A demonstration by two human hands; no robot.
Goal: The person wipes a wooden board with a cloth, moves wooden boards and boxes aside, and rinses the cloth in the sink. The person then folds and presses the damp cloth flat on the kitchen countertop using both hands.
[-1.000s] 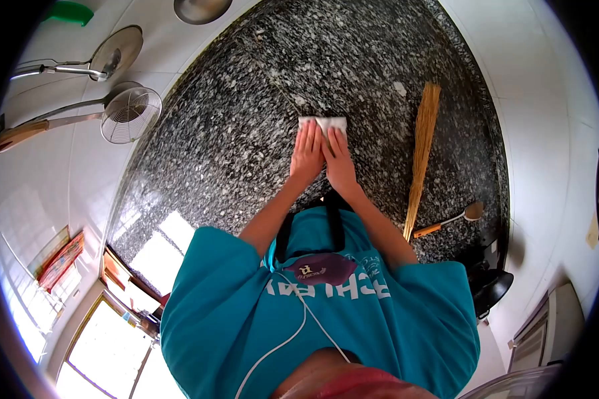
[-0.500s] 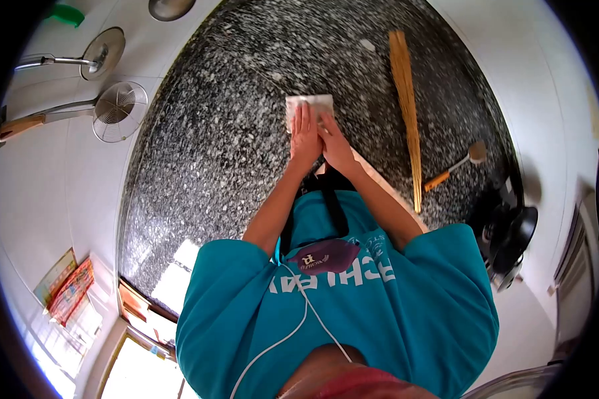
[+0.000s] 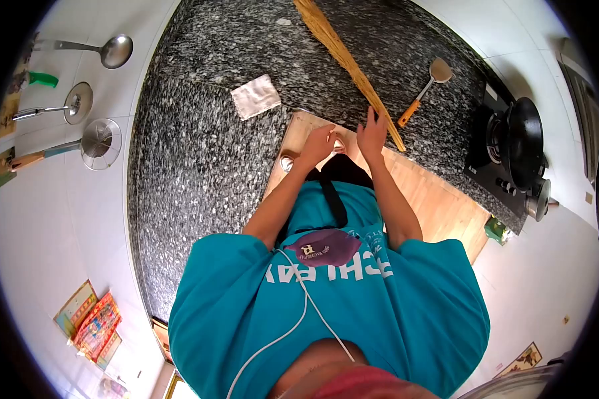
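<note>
My left hand (image 3: 319,141) hovers over the counter's front edge, its fingers loosely bent, with nothing visible in it. To its right, my right hand (image 3: 373,135) has its fingers apart and holds nothing. Its fingertips are beside the lower part of a long straw-coloured bundle of thin stalks (image 3: 343,56), like a broom without a handle; whether they touch it I cannot tell. A folded white cloth (image 3: 255,97) lies on the speckled granite counter (image 3: 199,133), up and left of my left hand, with neither hand on it.
A spatula (image 3: 427,92) with an orange handle lies right of the bundle. A black wok (image 3: 524,143) sits on the stove (image 3: 480,143) at the right. A ladle (image 3: 116,52), a skimmer (image 3: 80,103) and a wire strainer (image 3: 101,143) hang on the left wall.
Both hands have come off the cloth and drawn back toward my body, moving apart. The cloth stays on the counter. The view has turned, so the bundle and spatula appear further left and higher.
</note>
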